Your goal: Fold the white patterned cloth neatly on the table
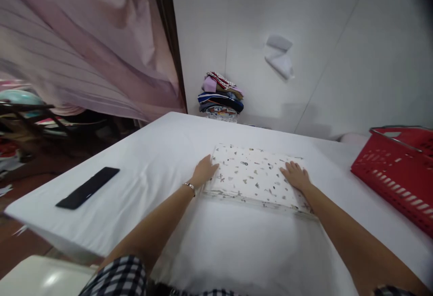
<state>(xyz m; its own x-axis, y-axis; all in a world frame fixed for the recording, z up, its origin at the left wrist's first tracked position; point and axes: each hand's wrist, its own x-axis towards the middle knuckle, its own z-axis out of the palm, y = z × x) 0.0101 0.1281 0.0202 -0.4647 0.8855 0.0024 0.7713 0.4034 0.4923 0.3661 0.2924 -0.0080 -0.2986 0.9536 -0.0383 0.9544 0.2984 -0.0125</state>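
A folded white cloth (252,174) with a small scattered print lies flat in front of me, its layers showing along the near edge. At its left edge rests my left hand (204,171), a bracelet on the wrist, the thumb over the cloth and the other fingers along the side. My right hand (296,176) lies on top near the right edge with its fingers stretched out. Both hands touch the cloth and neither grips it. Beneath is a table covered in a white sheet (142,156).
A long black flat object (88,188) lies on the table at the left. On the right stands a red plastic basket (399,169). Behind the far edge rises a stack of folded clothes (221,95) by the wall. A pink curtain (111,39) hangs at the left.
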